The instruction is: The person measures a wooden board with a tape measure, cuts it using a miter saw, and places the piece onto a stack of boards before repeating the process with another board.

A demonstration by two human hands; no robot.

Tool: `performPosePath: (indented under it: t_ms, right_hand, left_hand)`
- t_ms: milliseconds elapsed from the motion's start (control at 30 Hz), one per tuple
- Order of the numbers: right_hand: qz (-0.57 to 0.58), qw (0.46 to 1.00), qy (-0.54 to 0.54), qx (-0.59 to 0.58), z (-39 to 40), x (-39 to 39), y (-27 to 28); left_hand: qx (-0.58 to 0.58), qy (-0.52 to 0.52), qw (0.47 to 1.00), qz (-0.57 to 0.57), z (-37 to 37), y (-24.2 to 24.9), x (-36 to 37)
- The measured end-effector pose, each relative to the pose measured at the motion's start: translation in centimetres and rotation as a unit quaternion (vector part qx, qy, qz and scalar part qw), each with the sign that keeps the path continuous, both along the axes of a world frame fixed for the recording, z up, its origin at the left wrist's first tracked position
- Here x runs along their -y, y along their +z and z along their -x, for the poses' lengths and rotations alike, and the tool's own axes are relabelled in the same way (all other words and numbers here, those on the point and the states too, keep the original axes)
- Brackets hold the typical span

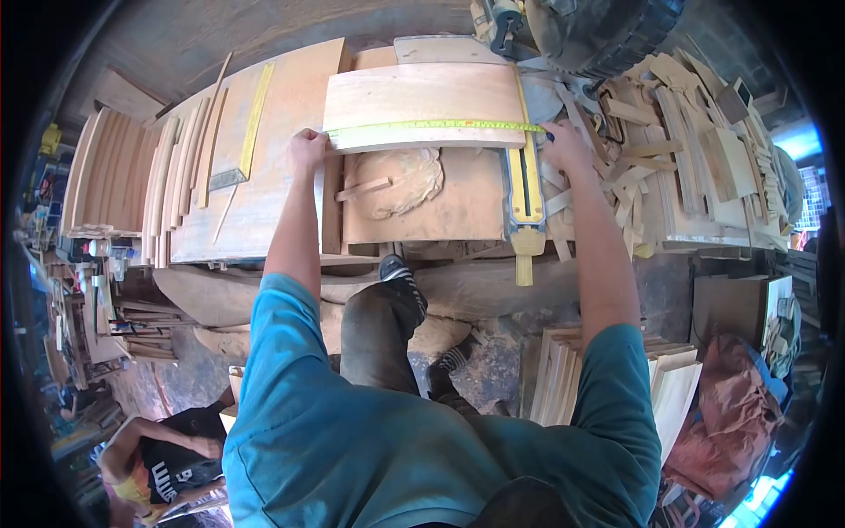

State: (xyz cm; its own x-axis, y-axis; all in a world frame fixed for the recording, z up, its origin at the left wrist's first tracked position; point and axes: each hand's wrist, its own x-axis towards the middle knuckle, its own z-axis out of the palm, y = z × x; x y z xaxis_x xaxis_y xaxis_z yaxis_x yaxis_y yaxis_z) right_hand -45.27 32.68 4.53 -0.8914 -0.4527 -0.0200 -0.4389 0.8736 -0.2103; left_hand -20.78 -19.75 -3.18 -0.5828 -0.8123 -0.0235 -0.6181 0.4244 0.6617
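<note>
A yellow-green tape measure (422, 127) is stretched across a wide pale wooden board (414, 92). At the board's left edge, the fingers of my left hand (308, 148) are closed on the end of the tape. Past the right edge, my right hand (568, 148) grips the other end; the case is mostly hidden in the hand. Under the board's right end lies the yellow slotted bed (526, 189) of a saw, close to my right hand. A round sawdust-coloured piece (405, 183) with a wooden stick (363, 189) lies just in front of the board.
A try square (242, 167) and stacked wooden strips (180, 163) lie on the bench's left side. Offcuts (634, 158) pile up at right, below a large dark machine (607, 35). More boards (554, 374) stand near my legs. Another person (172, 458) is at lower left.
</note>
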Motion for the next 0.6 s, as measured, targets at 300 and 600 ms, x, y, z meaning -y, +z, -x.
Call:
performPosePath:
  t_ms: [300, 600]
  right_hand:
    - [0.024, 0.999, 0.006, -0.039, -1.9, 0.3, 1.3]
    - [0.069, 0.981, 0.065, 0.171, -18.6, 7.4, -0.7]
  left_hand:
    - [-0.039, -0.007, 0.996, 0.082, -1.4, 2.7, -4.2]
    - [-0.160, -0.272, 0.893, 0.320, -7.9, 1.7, -15.1]
